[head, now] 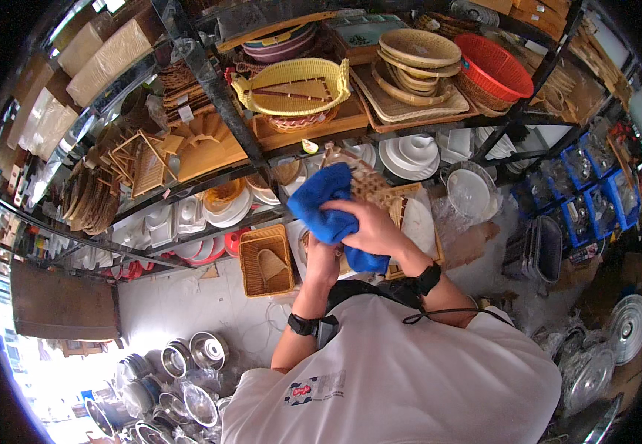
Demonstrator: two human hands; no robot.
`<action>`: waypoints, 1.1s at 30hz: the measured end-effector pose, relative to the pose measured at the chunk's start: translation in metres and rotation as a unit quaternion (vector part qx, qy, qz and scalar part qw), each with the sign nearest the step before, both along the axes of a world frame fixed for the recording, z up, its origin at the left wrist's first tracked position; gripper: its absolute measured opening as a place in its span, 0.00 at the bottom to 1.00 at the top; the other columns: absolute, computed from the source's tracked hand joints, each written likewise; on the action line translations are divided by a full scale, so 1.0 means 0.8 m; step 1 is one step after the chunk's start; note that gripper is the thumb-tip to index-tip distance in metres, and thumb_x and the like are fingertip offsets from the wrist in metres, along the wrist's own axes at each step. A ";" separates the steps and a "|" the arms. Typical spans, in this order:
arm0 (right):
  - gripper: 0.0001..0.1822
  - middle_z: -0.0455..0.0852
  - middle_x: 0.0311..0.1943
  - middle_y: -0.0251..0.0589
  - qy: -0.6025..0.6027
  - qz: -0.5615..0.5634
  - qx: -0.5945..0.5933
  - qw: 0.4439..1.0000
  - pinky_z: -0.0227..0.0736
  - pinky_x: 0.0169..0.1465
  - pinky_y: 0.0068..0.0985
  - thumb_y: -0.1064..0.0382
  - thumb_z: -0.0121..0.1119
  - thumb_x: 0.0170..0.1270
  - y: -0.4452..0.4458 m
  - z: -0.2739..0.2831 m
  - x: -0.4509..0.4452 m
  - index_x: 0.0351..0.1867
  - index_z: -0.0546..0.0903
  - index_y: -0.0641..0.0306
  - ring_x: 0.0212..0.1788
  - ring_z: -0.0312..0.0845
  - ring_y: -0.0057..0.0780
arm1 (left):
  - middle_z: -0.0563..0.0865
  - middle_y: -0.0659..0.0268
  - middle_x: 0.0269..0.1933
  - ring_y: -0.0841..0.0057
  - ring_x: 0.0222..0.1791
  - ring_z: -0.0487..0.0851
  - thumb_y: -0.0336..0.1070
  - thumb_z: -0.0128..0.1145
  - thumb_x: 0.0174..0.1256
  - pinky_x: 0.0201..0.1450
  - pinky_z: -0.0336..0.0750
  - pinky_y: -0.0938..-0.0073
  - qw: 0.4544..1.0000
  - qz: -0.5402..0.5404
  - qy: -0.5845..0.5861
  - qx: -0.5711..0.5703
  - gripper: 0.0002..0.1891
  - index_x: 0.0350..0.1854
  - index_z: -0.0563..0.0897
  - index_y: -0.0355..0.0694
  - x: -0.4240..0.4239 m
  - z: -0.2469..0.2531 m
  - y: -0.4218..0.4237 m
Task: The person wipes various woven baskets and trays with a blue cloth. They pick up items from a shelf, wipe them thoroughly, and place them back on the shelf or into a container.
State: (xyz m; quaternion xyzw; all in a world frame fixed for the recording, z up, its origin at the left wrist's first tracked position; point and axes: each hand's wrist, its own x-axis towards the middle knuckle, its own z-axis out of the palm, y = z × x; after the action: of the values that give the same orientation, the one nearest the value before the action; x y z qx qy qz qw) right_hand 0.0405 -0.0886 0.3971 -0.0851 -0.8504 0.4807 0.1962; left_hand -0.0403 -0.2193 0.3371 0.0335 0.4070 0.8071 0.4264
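Note:
A blue cloth (323, 202) is bunched in my right hand (373, 227), with its fingers closed around it. Just below the cloth is my left hand (322, 261), its fingers mostly hidden under the cloth; it seems to grip something, but what it holds cannot be made out. A woven basket-like item (368, 180) with a brown pattern shows directly behind the cloth and my right hand. Left of my hands stands a rectangular wicker basket (267, 277). A round white plate (418, 227) lies to the right, inside a wooden-edged tray.
Above, a metal shelf holds a yellow oval basket (293, 72), stacked round woven baskets (419, 50) and a red plastic basket (495, 66). White dishes (408, 158) fill the lower shelf. Blue bins (581, 194) stand right; metal pans (208, 351) cover the floor at lower left.

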 end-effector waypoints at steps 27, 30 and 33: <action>0.24 0.84 0.56 0.44 0.333 -0.332 -0.467 0.749 0.81 0.56 0.38 0.67 0.65 0.63 0.124 -0.024 0.068 0.62 0.79 0.64 0.54 0.84 0.40 | 0.88 0.66 0.55 0.74 0.53 0.86 0.31 0.51 0.80 0.56 0.83 0.68 0.988 0.135 -0.026 0.066 0.13 0.61 0.79 0.39 -0.034 -0.023 -0.060; 0.24 0.86 0.51 0.44 0.266 -0.293 -0.487 0.778 0.83 0.53 0.37 0.64 0.69 0.63 0.096 -0.029 0.066 0.61 0.80 0.65 0.48 0.87 0.39 | 0.87 0.63 0.56 0.70 0.54 0.87 0.31 0.53 0.79 0.55 0.85 0.65 0.997 0.057 -0.024 0.044 0.15 0.64 0.76 0.39 -0.036 -0.027 -0.057; 0.25 0.87 0.50 0.37 0.164 -0.214 -0.490 0.829 0.82 0.53 0.34 0.61 0.73 0.61 0.065 -0.057 0.064 0.60 0.81 0.62 0.47 0.86 0.33 | 0.88 0.64 0.52 0.71 0.49 0.89 0.38 0.53 0.82 0.49 0.88 0.68 0.999 -0.022 0.020 -0.023 0.16 0.64 0.74 0.38 -0.016 0.008 -0.040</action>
State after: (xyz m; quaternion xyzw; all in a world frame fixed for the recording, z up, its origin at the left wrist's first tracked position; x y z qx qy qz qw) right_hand 0.0914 -0.0366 0.3514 -0.2697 -0.4187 0.7875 0.3630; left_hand -0.0531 -0.2515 0.3433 0.0482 0.4332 0.7870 0.4367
